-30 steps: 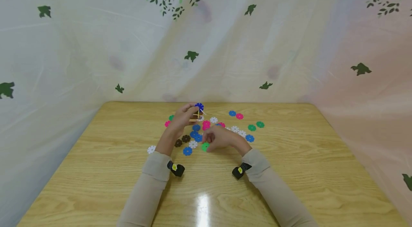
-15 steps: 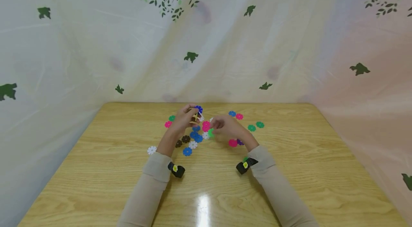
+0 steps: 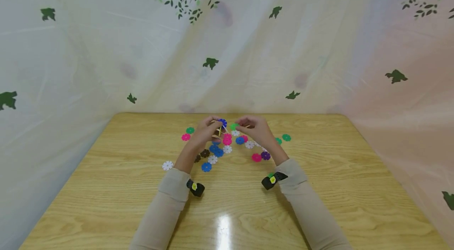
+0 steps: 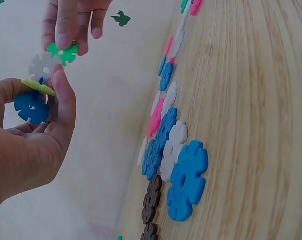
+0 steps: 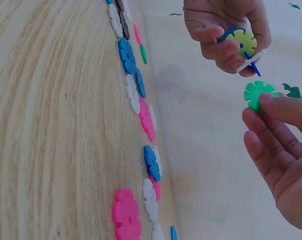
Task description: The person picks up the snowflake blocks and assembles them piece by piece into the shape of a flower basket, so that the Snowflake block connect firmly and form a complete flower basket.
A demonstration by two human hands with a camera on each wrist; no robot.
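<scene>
We are pinching a bright green, flower-shaped plastic disc (image 5: 258, 93) between thumb and finger of our right hand (image 5: 290, 145), and with our left hand (image 4: 33, 150) we are gripping a small cluster of joined plastic discs: a yellow notched disc (image 5: 244, 39), a blue flower-shaped disc (image 4: 28, 107) and a whitish notched disc (image 4: 41, 65). The green piece is sitting just beside the whitish one, with a gap showing in the right wrist view. To join them well, we are probably best lining up one slot with a free slot, turning the green disc crosswise and pressing straight in, while bracing close to the joint so the others are not twisting loose.

Both forearms are slanting inward, and our hands are facing each other toward the far edge of the light wood-grained table (image 3: 319, 187), raised above loose flower-shaped plastic discs (image 4: 194, 175). Our remaining right fingers are hanging bent below the pinch, which is leaving the green rim largely exposed.
</scene>
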